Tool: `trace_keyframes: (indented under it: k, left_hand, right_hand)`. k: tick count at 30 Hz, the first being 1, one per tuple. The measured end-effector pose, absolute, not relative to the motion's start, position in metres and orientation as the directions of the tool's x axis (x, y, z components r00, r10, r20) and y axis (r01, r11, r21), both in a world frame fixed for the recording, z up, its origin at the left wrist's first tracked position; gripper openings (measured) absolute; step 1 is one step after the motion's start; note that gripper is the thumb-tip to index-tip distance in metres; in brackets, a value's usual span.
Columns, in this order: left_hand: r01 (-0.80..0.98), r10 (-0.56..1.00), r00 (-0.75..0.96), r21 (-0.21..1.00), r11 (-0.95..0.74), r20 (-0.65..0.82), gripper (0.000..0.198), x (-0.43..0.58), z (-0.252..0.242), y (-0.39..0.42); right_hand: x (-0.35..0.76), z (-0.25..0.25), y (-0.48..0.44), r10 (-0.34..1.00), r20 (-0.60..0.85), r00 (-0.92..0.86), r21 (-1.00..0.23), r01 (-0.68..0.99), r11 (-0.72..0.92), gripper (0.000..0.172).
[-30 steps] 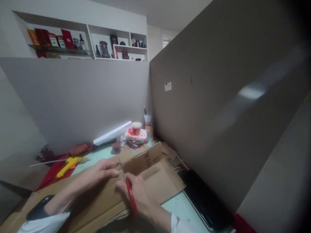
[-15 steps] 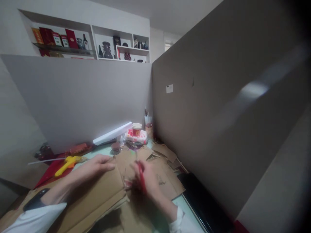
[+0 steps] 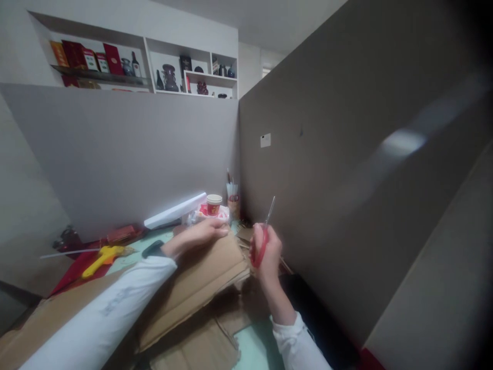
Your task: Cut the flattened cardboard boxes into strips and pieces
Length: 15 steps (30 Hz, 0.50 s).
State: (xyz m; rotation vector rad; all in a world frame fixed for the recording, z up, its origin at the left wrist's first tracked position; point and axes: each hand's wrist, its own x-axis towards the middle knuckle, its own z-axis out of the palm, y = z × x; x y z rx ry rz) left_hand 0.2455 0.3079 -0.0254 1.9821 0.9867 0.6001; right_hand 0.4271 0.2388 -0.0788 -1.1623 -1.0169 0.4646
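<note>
My left hand [image 3: 210, 231] is closed on the far edge of a large brown cardboard piece [image 3: 200, 277], thumb on top. The cardboard is tilted up above other pieces. In my right hand [image 3: 269, 252] are red-handled scissors [image 3: 261, 249], my fingers wrapped round the handles. The scissors' metal blades point up and away, look closed, and stand apart from the cardboard, to its right. More cut cardboard [image 3: 204, 344] lies beneath on the pale green table top [image 3: 256, 341].
A yellow glue gun [image 3: 102, 259] lies at the left on a red surface. Towards the back are a rolled white sheet [image 3: 175, 210], a paper cup [image 3: 214, 204] and a pen holder [image 3: 233, 205]. A grey partition [image 3: 327, 154] rises on the right, with a black object [image 3: 308, 303] below it.
My left hand has moved right and away from me, bringing the cardboard with it. My right hand has lifted the scissors up and to the right, off the cardboard.
</note>
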Motion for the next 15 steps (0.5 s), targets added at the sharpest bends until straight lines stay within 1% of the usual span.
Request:
trace_keyframes:
  k: [3,5,7,9,12,15]
  left_hand:
    - [0.442,0.813,0.574,0.798,-0.409,0.099,0.032,0.269,-0.03,0.333]
    - [0.446,0.828,0.543,0.788,-0.426,0.141,0.037,0.27,-0.028,0.343]
    - [0.458,0.843,0.515,0.781,-0.423,0.154,0.038,0.257,-0.024,0.343]
    - [0.492,0.854,0.505,0.771,-0.404,0.124,0.035,0.231,-0.02,0.334]
    - [0.577,0.891,0.454,0.75,-0.324,0.035,0.035,0.178,-0.019,0.303]
    - [0.648,0.944,0.329,0.734,-0.206,-0.026,0.039,0.126,-0.024,0.264]
  right_hand:
    - [0.436,-0.075,0.238,0.705,0.476,0.526,-0.879,0.303,0.367,0.03]
    - [0.441,-0.075,0.239,0.68,0.489,0.546,-0.87,0.358,0.338,0.028]
    - [0.445,-0.076,0.242,0.679,0.489,0.548,-0.866,0.397,0.304,0.028]
    - [0.446,-0.079,0.244,0.706,0.482,0.519,-0.861,0.428,0.273,0.028]
    - [0.441,-0.083,0.246,0.787,0.472,0.397,-0.833,0.493,0.251,0.026]
    - [0.427,-0.087,0.243,0.87,0.465,0.165,-0.76,0.579,0.296,0.021]
